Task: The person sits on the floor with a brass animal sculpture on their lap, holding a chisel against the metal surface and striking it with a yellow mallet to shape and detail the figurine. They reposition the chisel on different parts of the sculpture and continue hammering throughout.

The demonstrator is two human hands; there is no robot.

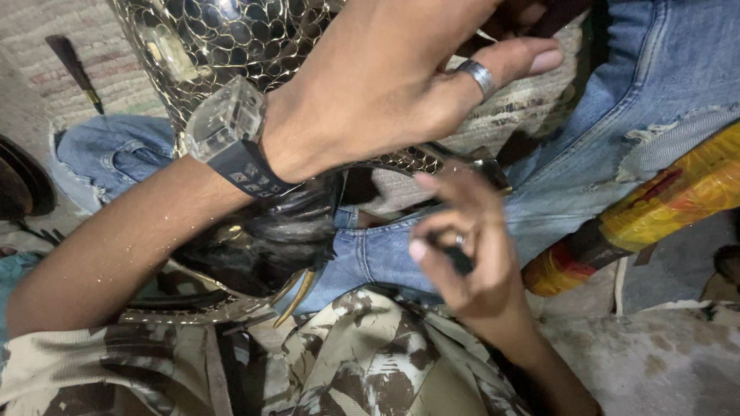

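- While the left hand point(378, 85) reached across from the left, its palm lay on the mesh piece point(223, 38), a shiny metal shell of linked rings filling the top of the view.
- Its fingers were spread and stretched over the far side of the mesh; the thumb stuck out to the right with a ring point(478, 75) on it. Whether the hidden fingertips gripped anything, I cannot tell.
- A clear-cased watch point(227, 127) on a dark strap sat on that wrist.
- The right hand point(462, 246) hovered below, near the lower rim of the mesh, over the jeans point(370, 258).
- Its fingers were curled loosely, thumb and forefinger close together; a small dark thing seemed pinched there, too blurred to name.
- The mesh rested on the lap, its lower edge ending in a dark, curved metal part point(262, 246).
- A yellow bundle point(678, 196) lay at the right, well apart.
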